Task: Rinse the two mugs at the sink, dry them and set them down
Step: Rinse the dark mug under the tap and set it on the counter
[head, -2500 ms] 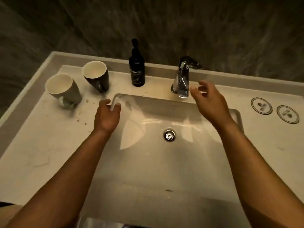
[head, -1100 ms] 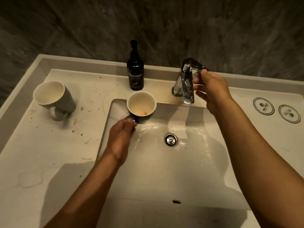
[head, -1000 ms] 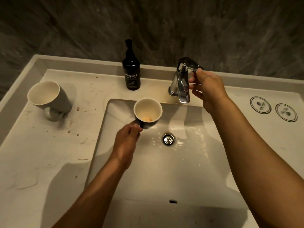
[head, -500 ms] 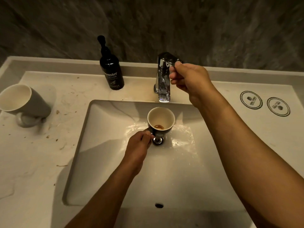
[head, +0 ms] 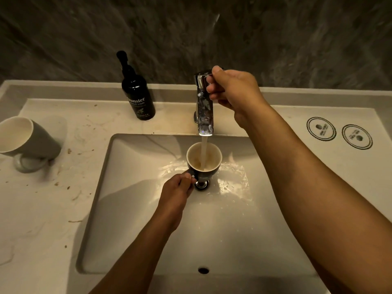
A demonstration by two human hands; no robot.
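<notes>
My left hand [head: 177, 193] grips the handle of a dark mug [head: 204, 174] with a pale inside, held upright in the sink [head: 131, 219] over the drain. A stream of water falls from the chrome tap [head: 204, 115] straight into the mug. My right hand [head: 233, 92] is closed on the tap's lever. A grey mug [head: 27, 141] with a pale inside stands tilted on the counter at the far left, its handle toward me.
A black hand-wash bottle [head: 137, 96] stands behind the sink's left corner. The counter [head: 48, 219] left of the basin carries brown specks and stains. Two round printed marks [head: 339, 132] sit on the counter at right. A dark stone wall rises behind.
My left hand took the dark mug from the counter and carried it right, under the spout. My right hand took hold of the lever, and water now runs into the mug.
</notes>
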